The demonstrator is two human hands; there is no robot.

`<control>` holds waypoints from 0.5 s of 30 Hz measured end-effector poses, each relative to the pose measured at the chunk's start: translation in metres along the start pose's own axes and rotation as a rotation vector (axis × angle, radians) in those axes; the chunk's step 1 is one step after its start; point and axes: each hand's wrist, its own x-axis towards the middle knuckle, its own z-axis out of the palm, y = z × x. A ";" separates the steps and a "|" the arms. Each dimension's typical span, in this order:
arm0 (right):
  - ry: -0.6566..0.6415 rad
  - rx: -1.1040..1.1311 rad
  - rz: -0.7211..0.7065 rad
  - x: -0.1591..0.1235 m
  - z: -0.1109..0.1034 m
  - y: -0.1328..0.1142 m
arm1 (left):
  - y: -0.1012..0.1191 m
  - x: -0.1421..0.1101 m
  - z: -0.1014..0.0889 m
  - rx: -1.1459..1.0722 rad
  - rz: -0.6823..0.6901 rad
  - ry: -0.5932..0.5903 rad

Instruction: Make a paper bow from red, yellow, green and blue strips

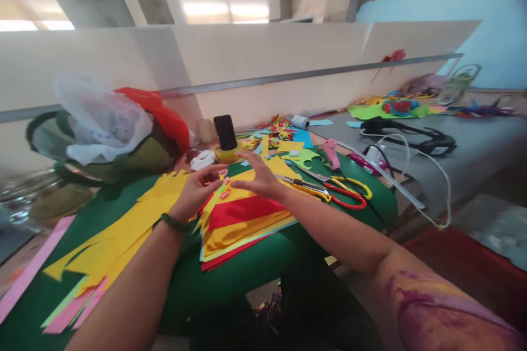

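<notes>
My left hand (200, 189) has its fingers curled together at a small pink, white and green piece (225, 186), apparently pinching it; the exact contact is hard to see. Facing it is my right hand (261, 178), with thumb and fingers apart and nothing visible between them. Both hands are above a stack of felt-like sheets (242, 230) in yellow, red and pale blue. Beside my right forearm lie a utility knife (302, 182), red-handled scissors (346, 197) and yellow-handled scissors (358, 186). Long yellow sheets (135, 219) spread to the left of my left hand.
A phone (225, 132) stands upright behind my hands. A pink glue gun (330, 153) sits at the right of the green table (230, 271). A bag (135, 148) with plastic bags is at back left. Black goggles-like gear (411, 134) and white cable (447, 186) are at right.
</notes>
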 end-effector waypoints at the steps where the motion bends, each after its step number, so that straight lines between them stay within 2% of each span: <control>1: -0.039 -0.015 -0.061 -0.002 0.004 -0.004 | -0.003 0.000 0.004 0.040 0.002 -0.078; 4: -0.162 -0.051 -0.190 -0.007 0.013 -0.015 | -0.006 -0.001 0.013 0.094 -0.025 -0.254; 6: -0.234 -0.076 -0.202 -0.009 0.017 -0.018 | -0.004 -0.001 0.016 0.093 -0.064 -0.348; 8: -0.247 -0.076 -0.182 -0.009 0.017 -0.018 | 0.001 -0.002 0.016 0.085 -0.102 -0.376; 9: -0.212 -0.061 -0.170 -0.008 0.015 -0.017 | 0.003 -0.003 0.015 0.077 -0.115 -0.334; 11: -0.025 -0.006 -0.136 -0.003 0.005 -0.011 | 0.005 -0.002 0.010 0.049 -0.140 -0.154; 13: 0.279 0.066 -0.066 0.005 -0.010 0.000 | 0.004 0.000 0.001 -0.008 -0.167 0.073; 15: 0.574 0.158 0.042 0.014 -0.028 0.016 | 0.000 0.004 -0.008 -0.085 -0.200 0.243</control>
